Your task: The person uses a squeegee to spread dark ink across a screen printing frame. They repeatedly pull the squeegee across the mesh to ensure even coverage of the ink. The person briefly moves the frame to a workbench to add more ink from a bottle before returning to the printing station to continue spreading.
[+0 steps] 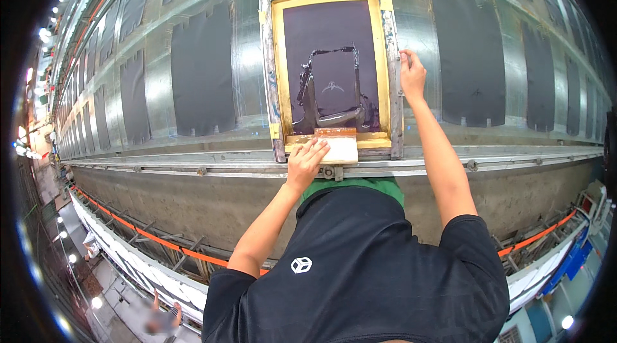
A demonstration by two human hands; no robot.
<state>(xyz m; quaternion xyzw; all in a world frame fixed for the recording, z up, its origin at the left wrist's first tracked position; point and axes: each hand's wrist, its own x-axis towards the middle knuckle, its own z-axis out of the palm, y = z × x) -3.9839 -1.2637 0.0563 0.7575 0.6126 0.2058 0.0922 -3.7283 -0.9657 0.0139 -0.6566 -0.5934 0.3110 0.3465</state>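
A screen-printing frame lies on the long metal table in front of me, its inner border covered in yellow tape. Dark ink lies in wet, uneven streaks on its purple mesh, around a small pale curved mark. At the frame's near end rests a squeegee with a white handle and an orange-brown blade. My left hand is closed over the left part of that handle. On the frame's right rail, my right hand grips the edge with curled fingers.
Dark fabric panels lie flat in rows on the metal table, on both sides of the frame. A metal rail runs along the table's near edge. Behind me are an orange strip and another long table. A blurred person is at lower left.
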